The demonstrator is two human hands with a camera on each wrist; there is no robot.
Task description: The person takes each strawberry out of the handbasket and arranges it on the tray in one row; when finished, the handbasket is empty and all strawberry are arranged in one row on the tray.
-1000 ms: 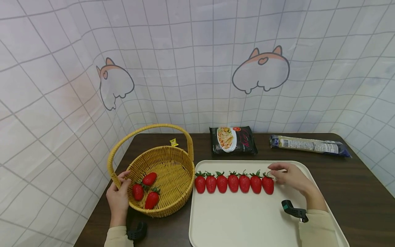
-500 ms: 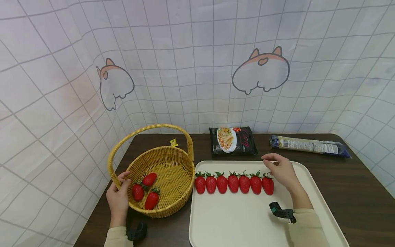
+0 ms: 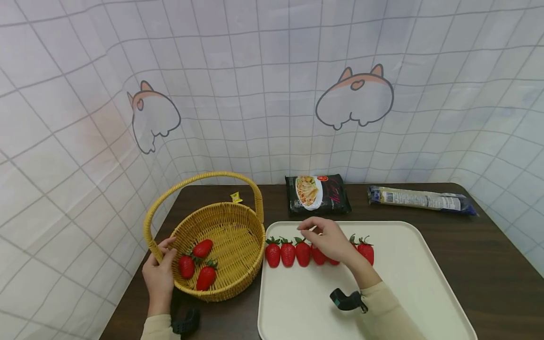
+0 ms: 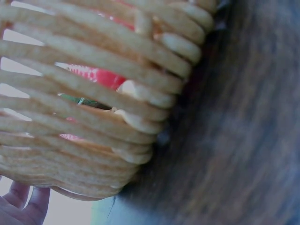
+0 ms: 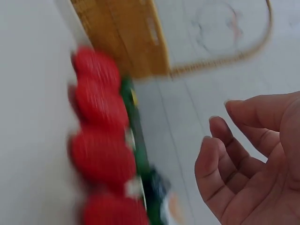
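Hovering empty w/ fingers loosely bent, R hand [image 3: 328, 240] is over berry row [image 3: 303, 255]; 3 strawberries [image 3: 206, 278] in basket [image 3: 238, 257] lie left, axes mixed, nearer L hand [image 3: 159, 276], gripping basket's left side.

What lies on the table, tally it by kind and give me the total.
Strawberries: 10 (some partly hidden)
Basket: 1
Tray: 1
Black packet: 1
Long packet: 1
Small yellow packet: 1
Total: 15
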